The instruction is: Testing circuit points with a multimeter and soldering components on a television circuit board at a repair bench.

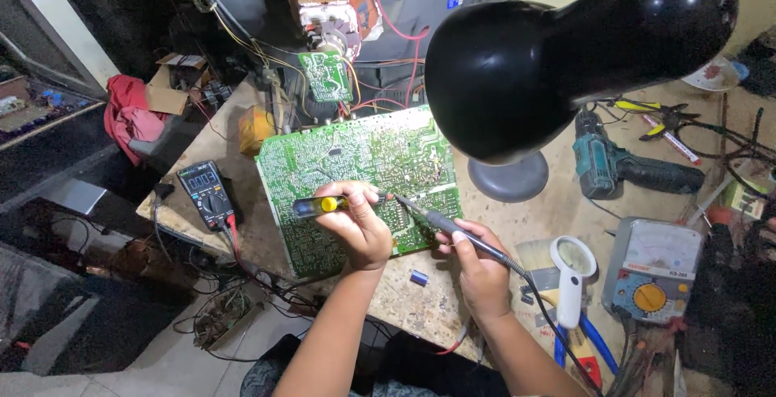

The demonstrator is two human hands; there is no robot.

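A large green circuit board (356, 179) lies tilted at the centre of the frame, its upper edge against the open chassis of a set (323, 9) at the top, its lower left corner near the front edge of the workbench (420, 300); the left hand (360, 223) rests on the board's lower middle, fingers curled and pressed together around a yellow-and-black desoldering pump (323, 204) lying level, tip pointing right; the right hand (477, 263) sits just beyond the board's lower right edge, fingers pinching the dark handle of a soldering iron (440, 223) like a pen, its tip slanting up-left to meet the board right beside the pump's nozzle; the iron's cord runs off to the lower right. A small blue capacitor (419, 277) lies on bare wood between the wrists; left of the board a black multimeter (208, 191) sits at the bench's left edge. A black desk lamp (566, 49) crowds the upper right, overhanging the board's right corner; right of it lie a teal drill (602, 162), a magnifier (572, 268) and an analogue meter (653, 272), leaving little open room there; the barest wood is below the board.
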